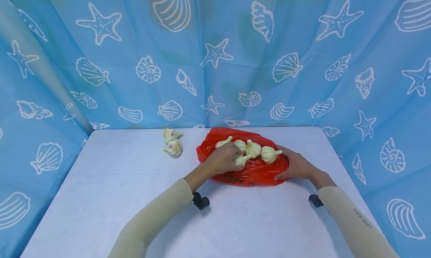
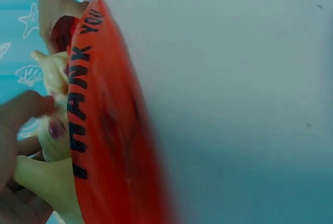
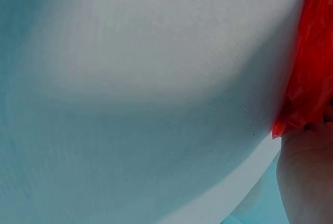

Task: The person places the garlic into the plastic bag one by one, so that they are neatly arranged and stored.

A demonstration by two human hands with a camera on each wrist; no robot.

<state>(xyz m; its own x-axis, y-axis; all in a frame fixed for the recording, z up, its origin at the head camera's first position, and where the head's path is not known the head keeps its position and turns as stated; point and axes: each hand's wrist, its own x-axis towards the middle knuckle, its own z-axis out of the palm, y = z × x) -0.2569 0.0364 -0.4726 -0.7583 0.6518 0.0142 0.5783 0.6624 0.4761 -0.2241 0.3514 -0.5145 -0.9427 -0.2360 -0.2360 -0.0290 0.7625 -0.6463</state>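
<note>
A red plastic bag [image 1: 232,178] with black "THANK YOU" lettering lies on the table, its opening facing up. Several garlic bulbs [image 1: 253,149] with pale skins and stubby stems show inside it. My left hand [image 1: 222,160] reaches over the bag's left part and grips a garlic bulb [image 1: 241,160] near the front edge. In the left wrist view, the thumb lies by a bulb with a purple patch [image 2: 56,130]. At the bag's right end, my right hand [image 1: 297,166] holds the plastic, thumb in front; its other fingertips are hidden behind the bag.
Two more garlic bulbs, one at the back [image 1: 170,134] and one in front [image 1: 174,147], lie on the white table [image 1: 111,183] left of the bag. A blue curtain [image 1: 215,78] with white shells and starfish surrounds the table's back and sides.
</note>
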